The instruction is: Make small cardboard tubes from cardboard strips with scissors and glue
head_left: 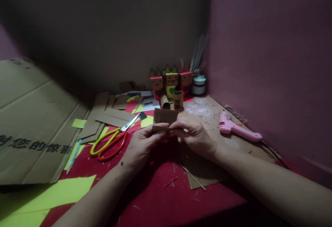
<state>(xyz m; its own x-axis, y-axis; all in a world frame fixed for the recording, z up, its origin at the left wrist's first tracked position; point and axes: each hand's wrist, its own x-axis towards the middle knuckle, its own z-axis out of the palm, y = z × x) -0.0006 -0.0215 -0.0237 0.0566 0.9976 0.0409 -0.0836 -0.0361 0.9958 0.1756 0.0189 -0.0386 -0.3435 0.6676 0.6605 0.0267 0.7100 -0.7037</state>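
Between my two hands is a piece of ribbed corrugated cardboard (166,115), its near edge bent over. My left hand (145,142) pinches that edge from the left, thumb on top. From the right, my right hand (193,133) grips the same edge with fingertips close to the left ones. Just left of my left hand lie scissors (111,145) with one yellow and one red handle, blades pointing away. Beyond the piece stand a short cardboard tube (178,100) and a second tube (165,101) lying tilted beside it.
Three cardboard figures (171,83) stand at the back beside a pale blue jar (199,84). A pink glue gun (238,126) with a cord lies right. Cardboard scraps (114,114), a pen (74,156) and yellow paper (64,194) are left, near a large cardboard sheet (33,123).
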